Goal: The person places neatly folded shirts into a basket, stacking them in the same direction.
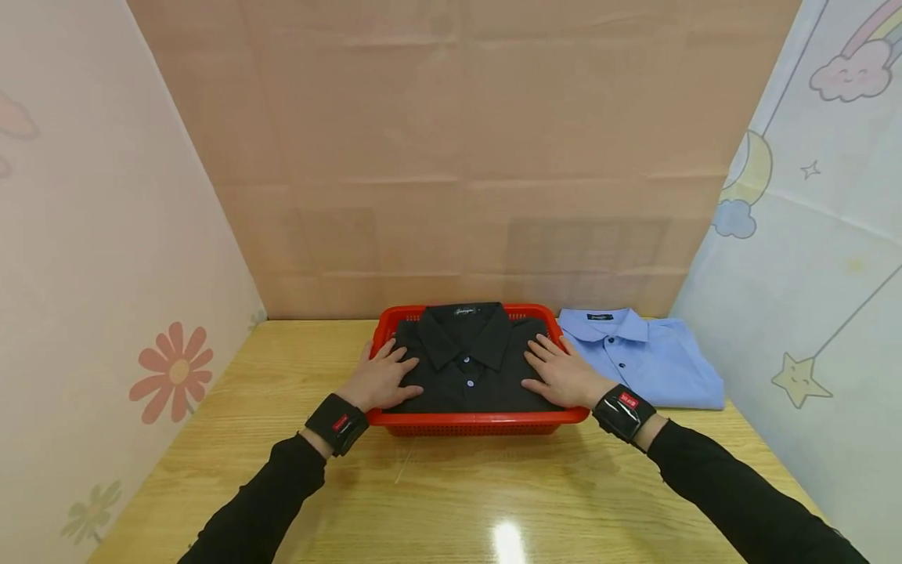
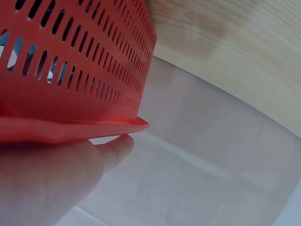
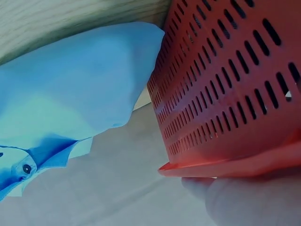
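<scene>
A folded black shirt (image 1: pixel 461 368), collar to the back and white buttons up the front, lies in a red plastic basket (image 1: pixel 479 419). On the shirt's left side rests my left hand (image 1: pixel 380 380), fingers spread and nearly straight. My right hand (image 1: pixel 567 376) lies likewise across the basket's right rim, its fingertips on the shirt's right side. Both wrist views look at the slotted side walls of the basket (image 2: pixel 84 61), with part of the left hand (image 2: pixel 61 174) and part of the right hand (image 3: pixel 254 200) at the rim. The fingertips are hidden there.
A folded light blue shirt (image 1: pixel 634 356) with dark buttons lies on the wooden table (image 1: pixel 451 486), close beside the basket's right side. Brown paper (image 1: pixel 458 157) covers the wall behind. Patterned white panels (image 1: pixel 810 258) stand at left and right.
</scene>
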